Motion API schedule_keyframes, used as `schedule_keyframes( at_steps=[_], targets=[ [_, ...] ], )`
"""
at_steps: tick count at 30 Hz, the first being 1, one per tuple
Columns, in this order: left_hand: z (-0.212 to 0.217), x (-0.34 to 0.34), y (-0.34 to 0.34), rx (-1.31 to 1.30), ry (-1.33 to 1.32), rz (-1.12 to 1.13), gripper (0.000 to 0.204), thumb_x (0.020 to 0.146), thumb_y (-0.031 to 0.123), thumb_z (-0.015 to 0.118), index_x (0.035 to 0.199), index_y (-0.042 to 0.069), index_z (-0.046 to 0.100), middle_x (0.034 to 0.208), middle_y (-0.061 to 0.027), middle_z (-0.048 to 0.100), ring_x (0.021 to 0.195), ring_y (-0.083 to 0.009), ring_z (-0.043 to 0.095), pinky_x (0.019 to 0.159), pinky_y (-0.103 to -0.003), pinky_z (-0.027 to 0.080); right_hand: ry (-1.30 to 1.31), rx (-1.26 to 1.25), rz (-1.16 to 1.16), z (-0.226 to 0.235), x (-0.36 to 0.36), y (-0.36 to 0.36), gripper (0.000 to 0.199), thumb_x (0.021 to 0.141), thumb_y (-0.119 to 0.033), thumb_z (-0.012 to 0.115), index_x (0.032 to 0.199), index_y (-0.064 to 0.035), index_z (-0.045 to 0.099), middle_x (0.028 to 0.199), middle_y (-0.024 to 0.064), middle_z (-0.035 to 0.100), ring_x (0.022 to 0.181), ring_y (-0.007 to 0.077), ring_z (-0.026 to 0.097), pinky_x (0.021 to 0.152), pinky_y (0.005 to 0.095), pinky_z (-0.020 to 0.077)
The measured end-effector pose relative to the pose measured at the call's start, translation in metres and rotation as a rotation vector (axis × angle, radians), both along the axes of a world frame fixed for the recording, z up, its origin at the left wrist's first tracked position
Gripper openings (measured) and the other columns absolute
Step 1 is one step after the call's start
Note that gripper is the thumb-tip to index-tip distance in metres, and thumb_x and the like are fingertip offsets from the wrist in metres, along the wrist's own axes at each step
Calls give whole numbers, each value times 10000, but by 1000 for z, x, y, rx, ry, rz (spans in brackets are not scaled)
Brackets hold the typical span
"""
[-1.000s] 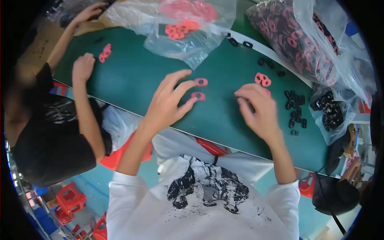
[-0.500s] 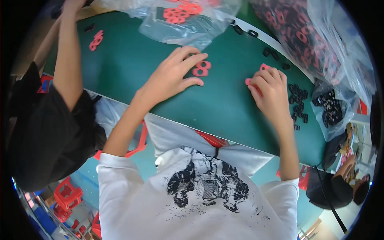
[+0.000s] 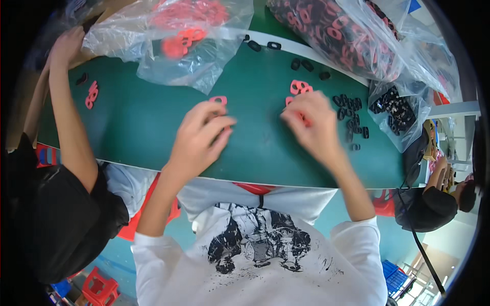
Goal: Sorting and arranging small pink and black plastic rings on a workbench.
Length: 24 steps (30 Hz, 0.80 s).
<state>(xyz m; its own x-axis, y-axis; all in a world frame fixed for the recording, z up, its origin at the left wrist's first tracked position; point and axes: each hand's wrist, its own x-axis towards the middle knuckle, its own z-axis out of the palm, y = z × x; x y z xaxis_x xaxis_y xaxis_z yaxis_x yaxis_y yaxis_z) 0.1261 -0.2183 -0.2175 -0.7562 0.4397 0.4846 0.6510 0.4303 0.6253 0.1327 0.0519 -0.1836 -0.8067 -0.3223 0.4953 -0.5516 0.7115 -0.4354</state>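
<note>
My left hand [image 3: 200, 136] lies palm down on the green table [image 3: 138, 132], its fingertips covering a red ring-shaped part [image 3: 218, 100]. My right hand [image 3: 311, 127] hovers over the table to the right, fingers curled around a small red piece that peeks out under them. A few more red parts [image 3: 298, 87] lie just beyond that hand. Several small black rings [image 3: 351, 115] are scattered to its right.
A clear bag of red parts [image 3: 178, 41] sits at the back left, a bag of mixed red and black parts [image 3: 347, 35] at the back right, and a small bag of black pieces [image 3: 395, 109] beside it. A co-worker's arm [image 3: 69, 117] reaches along the table's left, near more red parts [image 3: 92, 95].
The view has shifted down the table. My left hand slid over its red parts and now covers them. My right hand moved left and closed on a red piece. The co-worker's arm stretched further back.
</note>
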Motion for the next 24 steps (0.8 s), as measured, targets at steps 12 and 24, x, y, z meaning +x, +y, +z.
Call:
schedule_keyframes(
  at_steps=[12, 24],
  targets=[
    [10, -63, 101, -436, 199, -329, 130, 834, 163, 677, 924, 75, 643, 1004, -59, 597, 968, -270, 564, 814, -396, 439, -147, 146, -1, 6, -16, 45, 127, 778, -31, 741, 881, 4, 674, 893, 125, 671, 823, 258, 632, 744, 361, 500],
    [7, 54, -12, -214, -20, 155, 330, 713, 181, 805, 952, 53, 616, 1022, -70, 602, 920, -285, 545, 789, -389, 427, -276, -124, 143, -23, 34, -24, 384, 749, -40, 787, 1111, -25, 660, 931, 83, 626, 841, 262, 589, 746, 344, 487]
  ],
)
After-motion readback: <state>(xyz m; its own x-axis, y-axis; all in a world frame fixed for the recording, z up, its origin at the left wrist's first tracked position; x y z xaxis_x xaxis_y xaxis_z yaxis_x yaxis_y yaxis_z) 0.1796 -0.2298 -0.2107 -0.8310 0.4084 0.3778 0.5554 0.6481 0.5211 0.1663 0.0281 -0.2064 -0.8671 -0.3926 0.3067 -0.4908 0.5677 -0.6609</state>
